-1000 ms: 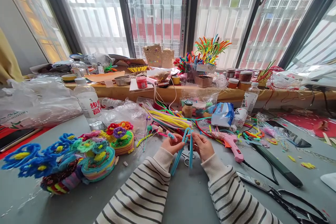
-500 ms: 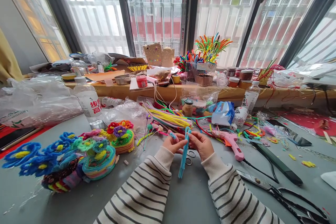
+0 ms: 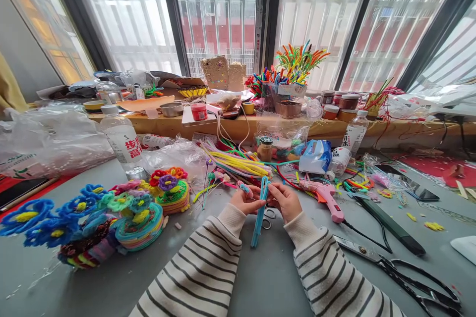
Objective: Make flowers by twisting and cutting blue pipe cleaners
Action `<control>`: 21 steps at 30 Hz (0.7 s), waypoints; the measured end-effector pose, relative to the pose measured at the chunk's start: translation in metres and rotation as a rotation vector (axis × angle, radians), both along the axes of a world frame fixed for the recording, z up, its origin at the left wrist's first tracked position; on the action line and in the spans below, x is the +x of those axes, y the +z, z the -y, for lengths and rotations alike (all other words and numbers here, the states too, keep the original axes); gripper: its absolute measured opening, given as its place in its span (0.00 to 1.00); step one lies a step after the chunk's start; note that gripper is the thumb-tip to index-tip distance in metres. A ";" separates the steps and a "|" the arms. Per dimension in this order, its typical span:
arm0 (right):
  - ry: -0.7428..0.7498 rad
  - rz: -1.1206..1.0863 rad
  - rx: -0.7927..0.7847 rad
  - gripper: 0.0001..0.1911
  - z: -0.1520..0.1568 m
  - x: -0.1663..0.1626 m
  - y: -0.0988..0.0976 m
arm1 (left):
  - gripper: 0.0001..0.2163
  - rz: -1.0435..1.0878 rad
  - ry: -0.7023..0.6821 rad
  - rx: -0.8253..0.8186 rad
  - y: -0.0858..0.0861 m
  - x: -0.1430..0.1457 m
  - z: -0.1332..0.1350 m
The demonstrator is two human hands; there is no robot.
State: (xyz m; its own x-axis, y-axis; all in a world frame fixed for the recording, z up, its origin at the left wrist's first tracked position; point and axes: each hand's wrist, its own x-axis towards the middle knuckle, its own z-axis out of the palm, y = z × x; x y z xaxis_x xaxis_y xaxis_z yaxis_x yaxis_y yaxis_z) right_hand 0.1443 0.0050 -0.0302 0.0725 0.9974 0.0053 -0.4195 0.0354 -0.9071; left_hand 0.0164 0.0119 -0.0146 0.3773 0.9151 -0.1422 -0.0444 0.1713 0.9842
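Light blue pipe cleaners (image 3: pixel 258 230), folded over into a loop at the top, hang upright between my two hands above the grey table. My left hand (image 3: pixel 242 204) pinches them from the left, and a small pink and blue piece (image 3: pixel 244 188) sticks up by its fingers. From the right, my right hand (image 3: pixel 286 202) has its fingers closed on the looped upper part. Behind the pipe cleaners, the ring handles of small scissors (image 3: pixel 267 223) show on the table; their blades are hidden. Beyond lies a bundle of yellow and pink pipe cleaners (image 3: pixel 238 159).
Pipe-cleaner flower pots (image 3: pixel 139 228) stand at the left, with a water bottle (image 3: pixel 121 138) behind. To the right lie a pink glue gun (image 3: pixel 327 198) with its cord, a dark green bar (image 3: pixel 394 228) and large scissors (image 3: pixel 394 267). Jars and tools crowd the window ledge (image 3: pixel 238 129).
The loop at the top of the light blue pipe cleaners looks wider open than before. Both hands keep their grip in nearly the same place. The view has shifted slightly.
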 end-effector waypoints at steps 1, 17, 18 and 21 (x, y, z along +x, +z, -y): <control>-0.009 -0.008 -0.004 0.13 0.000 0.000 0.000 | 0.20 -0.005 -0.004 -0.004 0.000 0.000 -0.001; -0.132 -0.071 -0.092 0.15 0.002 0.002 0.006 | 0.19 0.043 0.152 0.004 -0.003 -0.001 -0.003; -0.129 -0.071 -0.095 0.15 0.002 0.002 0.006 | 0.19 0.050 0.160 0.001 -0.003 -0.001 -0.004; -0.106 -0.060 -0.094 0.15 0.001 0.003 0.005 | 0.18 0.061 0.200 0.038 -0.004 -0.002 -0.006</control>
